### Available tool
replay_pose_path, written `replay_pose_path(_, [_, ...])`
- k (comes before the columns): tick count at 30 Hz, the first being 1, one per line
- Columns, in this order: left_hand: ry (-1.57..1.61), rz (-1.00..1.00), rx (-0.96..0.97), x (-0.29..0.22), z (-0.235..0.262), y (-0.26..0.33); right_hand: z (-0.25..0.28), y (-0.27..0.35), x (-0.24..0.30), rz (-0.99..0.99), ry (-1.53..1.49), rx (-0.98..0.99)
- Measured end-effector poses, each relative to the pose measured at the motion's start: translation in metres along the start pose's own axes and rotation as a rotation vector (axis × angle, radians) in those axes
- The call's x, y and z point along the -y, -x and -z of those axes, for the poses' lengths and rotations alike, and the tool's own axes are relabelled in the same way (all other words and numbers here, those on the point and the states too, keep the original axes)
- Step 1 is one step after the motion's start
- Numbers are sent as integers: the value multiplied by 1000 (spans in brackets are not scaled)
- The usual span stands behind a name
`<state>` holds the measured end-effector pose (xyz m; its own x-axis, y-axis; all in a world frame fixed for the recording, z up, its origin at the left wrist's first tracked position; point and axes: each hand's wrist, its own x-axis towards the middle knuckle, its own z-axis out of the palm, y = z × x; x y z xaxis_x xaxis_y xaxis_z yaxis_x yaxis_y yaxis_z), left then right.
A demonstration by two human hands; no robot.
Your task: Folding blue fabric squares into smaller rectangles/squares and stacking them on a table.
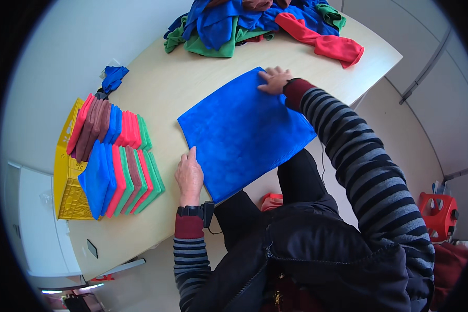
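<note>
- Head view: a blue cloth [239,135] lies spread on the table [153,86] in front of the person; it covers the stretch of table edge nearest the lap, and its underside is hidden.
- The right hand [274,80] rests with fingers spread at the cloth's far edge, slightly blurred; its striped sleeve [359,151] hides part of the cloth's right side.
- The left hand [190,174] touches the cloth's left edge, index finger stretched forward; the other fingers are partly concealed, so whether it pinches the fabric cannot be told. A black wrist device [196,210] sits behind it.
- At the far side, a heap of blue, green and brown cloths [218,28] is cut off by the upper border; a red cloth [340,48] trails from it to the right.
- To the left, two rows of folded cloths [120,171] stand on edge, hiding much of a yellow crate [67,200]; how far they sit inside it is unclear.
- Beyond the crate lies a crumpled blue piece [114,78], with something dark under it, hard to make out.
- A dark flat object [92,248] lies near the table's left end.
- On the right stands a red plastic stool [438,216]; dark red fabric [450,268] below it fades into the black rim.
</note>
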<state>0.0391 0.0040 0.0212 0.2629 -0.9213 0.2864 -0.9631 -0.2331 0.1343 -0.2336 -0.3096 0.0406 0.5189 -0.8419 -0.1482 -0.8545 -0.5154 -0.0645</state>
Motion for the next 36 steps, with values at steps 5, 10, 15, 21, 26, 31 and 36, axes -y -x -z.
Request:
replay_pose_path(5, [-13,15,66,14,8,-5,5,-1,24,67,70,-72])
replay_pose_path(10, [42,-11,-3,-24,17,-45,-3,0,92,299,-23,-87])
replay_pose_path(15, [-42,-148,-9,-13,-44,-102,-12,-5,141,301,-84,-73])
replay_pose_path(21, [-42,16,195,-11,-60,-118,-18,-21,85,164,-43,-98])
replay_pose_path(26, [-22,48,184,-2,-62,-114,-10,-7,4,-52,-40,-79])
replay_pose_path(31, [-27,26,167,4,-63,-112,-13,50,16,65,158,-273])
replay_pose_path(36, [-45,32,159,21,-56,-96,-44,141,117,446,-109,-280])
